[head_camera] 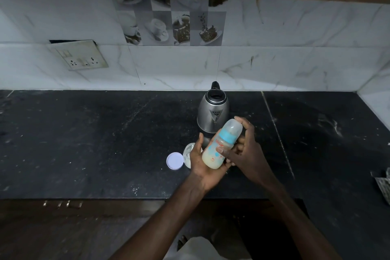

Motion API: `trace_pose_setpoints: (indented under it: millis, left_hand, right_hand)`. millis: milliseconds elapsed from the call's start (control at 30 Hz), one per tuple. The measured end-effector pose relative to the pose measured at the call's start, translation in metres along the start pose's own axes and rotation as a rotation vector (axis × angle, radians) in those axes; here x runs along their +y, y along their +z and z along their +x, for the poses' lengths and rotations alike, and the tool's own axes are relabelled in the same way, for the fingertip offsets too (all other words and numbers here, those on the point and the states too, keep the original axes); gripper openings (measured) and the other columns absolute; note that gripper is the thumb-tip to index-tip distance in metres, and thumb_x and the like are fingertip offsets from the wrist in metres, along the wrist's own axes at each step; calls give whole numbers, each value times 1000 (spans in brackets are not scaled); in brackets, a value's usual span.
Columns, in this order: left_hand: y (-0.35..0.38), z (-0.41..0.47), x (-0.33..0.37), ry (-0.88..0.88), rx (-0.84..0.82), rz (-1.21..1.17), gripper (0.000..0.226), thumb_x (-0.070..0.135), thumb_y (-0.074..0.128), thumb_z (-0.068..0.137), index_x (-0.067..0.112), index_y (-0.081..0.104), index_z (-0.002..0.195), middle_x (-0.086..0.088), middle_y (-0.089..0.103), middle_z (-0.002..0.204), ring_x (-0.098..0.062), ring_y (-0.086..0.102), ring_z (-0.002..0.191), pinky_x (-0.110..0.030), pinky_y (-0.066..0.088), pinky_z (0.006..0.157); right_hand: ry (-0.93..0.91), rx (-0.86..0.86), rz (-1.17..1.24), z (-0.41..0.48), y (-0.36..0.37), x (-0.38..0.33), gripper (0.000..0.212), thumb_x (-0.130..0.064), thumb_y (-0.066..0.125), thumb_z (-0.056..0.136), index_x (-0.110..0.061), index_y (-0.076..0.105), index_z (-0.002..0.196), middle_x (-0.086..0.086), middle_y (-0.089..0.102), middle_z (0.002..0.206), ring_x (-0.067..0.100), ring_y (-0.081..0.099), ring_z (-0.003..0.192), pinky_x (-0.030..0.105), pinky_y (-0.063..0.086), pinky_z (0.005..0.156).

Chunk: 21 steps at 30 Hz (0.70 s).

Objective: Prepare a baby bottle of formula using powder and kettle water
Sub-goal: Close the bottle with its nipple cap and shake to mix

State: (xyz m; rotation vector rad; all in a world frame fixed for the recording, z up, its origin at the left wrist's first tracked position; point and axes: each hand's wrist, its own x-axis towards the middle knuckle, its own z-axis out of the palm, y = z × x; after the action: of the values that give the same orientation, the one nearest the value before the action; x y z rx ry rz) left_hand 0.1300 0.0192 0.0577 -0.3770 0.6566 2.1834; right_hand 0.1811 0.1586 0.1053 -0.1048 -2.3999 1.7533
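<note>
A baby bottle (219, 148) with a blue collar, a clear cap and milky liquid in its lower part is held tilted above the black counter. My left hand (201, 164) cradles its base from below. My right hand (242, 150) grips it from the right, thumb across the body and a finger near the cap. Just behind it stands a steel kettle (213, 112) with a black handle, lid shut. A small clear jar (188, 154) sits left of my left hand, partly hidden, with its white lid (175, 160) lying beside it.
The black stone counter (105, 143) runs to a marble-tiled wall at the back and a corner at the right. A socket plate (81, 56) is on the wall at the left. A crumpled foil item (383, 184) lies at the right edge. Wooden cabinets hang overhead.
</note>
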Motion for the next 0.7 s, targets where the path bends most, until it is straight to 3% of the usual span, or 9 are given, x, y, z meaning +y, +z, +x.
trace_pose_setpoints:
  millis: [200,267,367,433,467,600,633,700]
  left_hand:
    - [1,-4,5,-13,-57,-59,81,67,53,95,8,51,151,-22,63,139,-35,67,123,-47,56,103]
    - [2,-3,5,-5,-31,-38,79,67,51,95,10,53,150,-21,62,143,-35,63,131,-48,50,111]
    - [1,1,2,56,32,-14,69,65,49,96,15,61,143,-11,64,145,-29,59,136,-50,38,122]
    - [1,3,3,94,54,-32,62,63,49,97,17,67,135,-7,68,140,-26,62,132,-49,38,121]
    - [-1,4,3,103,60,-49,60,62,49,97,17,69,131,-7,68,140,-27,62,133,-48,37,121]
    - [-6,7,3,106,69,-113,64,56,53,97,9,63,138,-16,64,143,-38,54,140,-55,34,123]
    - [-7,7,4,114,79,-90,64,57,52,97,10,62,140,-13,66,143,-35,55,140,-54,34,123]
    - [-7,8,7,135,89,-60,63,58,49,97,15,64,140,-6,68,140,-26,59,137,-47,37,122]
  right_hand:
    - [-72,-15,-10,3,0,4,92,-37,93,78,-46,32,146,-14,64,130,10,74,112,25,63,86]
    - [-104,10,-61,5,-1,-3,94,-36,94,76,-48,31,146,-16,65,127,9,75,106,24,64,81]
    - [-187,241,-53,15,-15,-13,102,-33,94,76,-48,30,153,-25,65,130,7,75,105,20,63,80]
    - [-224,462,60,16,-15,-12,100,-29,92,80,-41,30,157,-23,64,134,8,74,113,30,65,87]
    - [-207,488,53,11,-9,-11,98,-30,90,80,-40,30,156,-22,65,132,8,74,112,35,66,88]
    - [-139,185,-204,-12,6,-6,100,-37,90,75,-58,26,149,-22,62,131,11,75,100,38,66,84]
    - [-163,264,-200,-8,0,-9,99,-42,89,76,-59,25,149,-28,60,130,9,74,101,33,66,84]
    - [-212,585,-25,3,-13,-18,88,-52,85,82,-55,30,150,-34,60,128,4,73,108,25,64,85]
